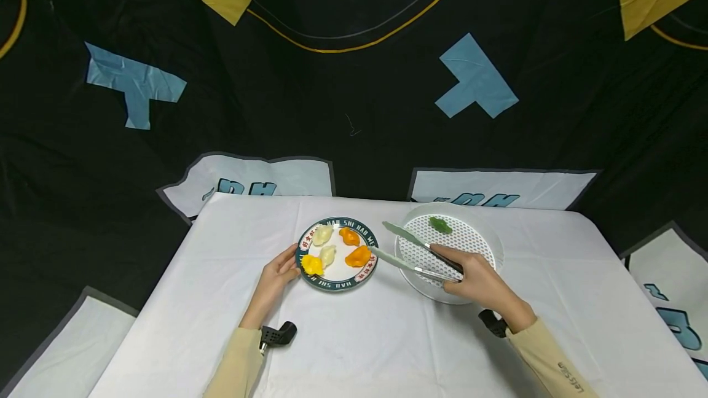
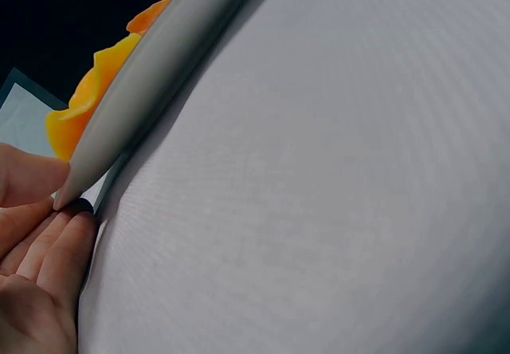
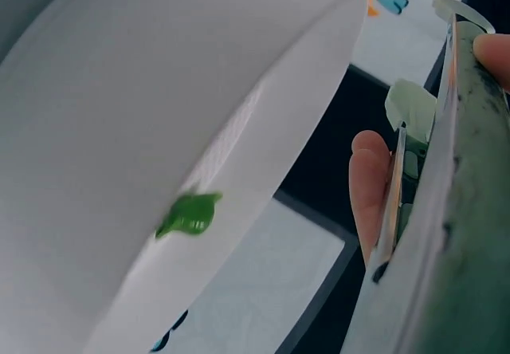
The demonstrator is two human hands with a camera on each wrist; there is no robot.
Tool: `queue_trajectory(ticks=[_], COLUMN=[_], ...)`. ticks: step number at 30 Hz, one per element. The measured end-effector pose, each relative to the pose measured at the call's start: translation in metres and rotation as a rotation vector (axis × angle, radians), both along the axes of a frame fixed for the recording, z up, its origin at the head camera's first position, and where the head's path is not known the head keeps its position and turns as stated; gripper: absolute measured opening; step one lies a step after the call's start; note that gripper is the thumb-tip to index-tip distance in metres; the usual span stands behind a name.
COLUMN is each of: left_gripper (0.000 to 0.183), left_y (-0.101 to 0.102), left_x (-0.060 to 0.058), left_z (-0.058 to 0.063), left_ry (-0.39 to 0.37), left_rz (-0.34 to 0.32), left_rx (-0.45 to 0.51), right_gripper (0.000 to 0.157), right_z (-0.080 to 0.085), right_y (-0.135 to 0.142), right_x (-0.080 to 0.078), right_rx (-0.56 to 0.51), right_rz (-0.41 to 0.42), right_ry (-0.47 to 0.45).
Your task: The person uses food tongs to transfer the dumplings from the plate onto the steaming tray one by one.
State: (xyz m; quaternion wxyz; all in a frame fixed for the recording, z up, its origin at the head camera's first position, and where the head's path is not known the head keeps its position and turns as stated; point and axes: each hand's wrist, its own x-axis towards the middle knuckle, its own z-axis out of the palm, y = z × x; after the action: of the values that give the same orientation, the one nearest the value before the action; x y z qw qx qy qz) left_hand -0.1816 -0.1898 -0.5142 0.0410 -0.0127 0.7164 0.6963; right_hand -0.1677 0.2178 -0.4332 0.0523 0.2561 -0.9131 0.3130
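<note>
1. OK, left grip (image 1: 281,273) pinches the plate (image 1: 326,286) by its rim, thumb above, fingers below.
2. Right of that grip, on the plate: yellow piece (image 1: 312,265) nearest, two pale pieces (image 1: 322,234) next, two orange pieces (image 1: 359,257) farthest.
3. Right grip (image 1: 472,274) holds tongs (image 1: 409,236), arms spread; one tip at the nearer orange piece, contact unclear.
4. Perforated tray (image 1: 477,241) below right grip; green piece (image 1: 440,225) in it, beyond the grip.

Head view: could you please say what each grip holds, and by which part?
Left grip: the plate, by its left rim. Right grip: the tongs, by the handle end.
</note>
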Motion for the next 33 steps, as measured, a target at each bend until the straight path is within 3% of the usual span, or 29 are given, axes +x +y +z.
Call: queue_trajectory(ticks=[12, 33], left_gripper=[0.059, 0.059], left_y=[-0.002, -0.001], left_x=[-0.002, -0.002], left_z=[-0.002, -0.003], left_ry=[0.007, 0.0], left_rz=[0.002, 0.013], left_rx=[0.003, -0.016], right_gripper=[0.066, 0.067], right_z=[-0.009, -0.015], right_y=[-0.022, -0.047], right_x=[-0.006, -0.017], right_rx=[0.033, 0.118], right_rz=[0.085, 0.119], right_ry=[0.032, -0.012])
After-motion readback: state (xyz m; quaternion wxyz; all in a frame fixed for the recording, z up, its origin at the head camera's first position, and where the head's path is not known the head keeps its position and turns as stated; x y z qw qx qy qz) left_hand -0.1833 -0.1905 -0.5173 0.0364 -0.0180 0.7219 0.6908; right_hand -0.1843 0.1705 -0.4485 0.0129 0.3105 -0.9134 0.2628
